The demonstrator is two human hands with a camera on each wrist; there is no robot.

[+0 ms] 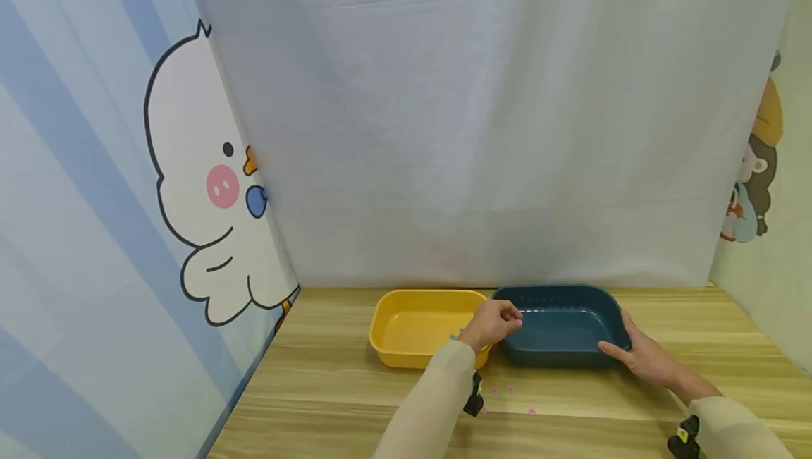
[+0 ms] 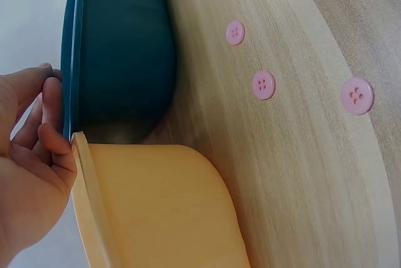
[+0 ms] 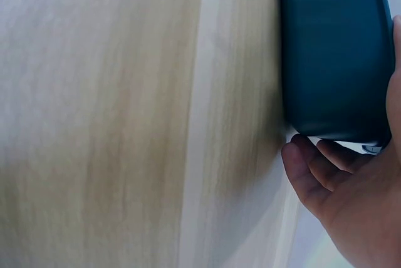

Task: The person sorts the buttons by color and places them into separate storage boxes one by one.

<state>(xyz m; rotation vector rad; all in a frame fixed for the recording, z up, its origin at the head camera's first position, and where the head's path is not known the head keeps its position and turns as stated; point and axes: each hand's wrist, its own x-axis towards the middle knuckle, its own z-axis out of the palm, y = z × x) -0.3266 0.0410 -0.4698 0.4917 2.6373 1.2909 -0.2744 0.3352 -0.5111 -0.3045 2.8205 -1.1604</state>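
Note:
My left hand (image 1: 493, 322) is over the near left part of a dark teal tub (image 1: 555, 359), its thumb and forefinger pinched together. A small pink spot at the fingertips looks like a pink button, mostly hidden by the fingers. In the left wrist view the curled little finger is right at the rim of the yellow tub (image 2: 163, 199). My right hand (image 1: 650, 360) grips the teal tub's right end, thumb at the near rim and fingers against the outer wall. Several pink buttons (image 2: 263, 85) lie on the table in front of the tubs.
The two tubs stand side by side at the back of the wooden table (image 1: 330, 402), close to a grey curtain (image 1: 393, 163). Small blue buttons (image 1: 453, 336) are inside the yellow tub, partly behind the left wrist. A printed curtain (image 1: 82, 233) hangs on the left.

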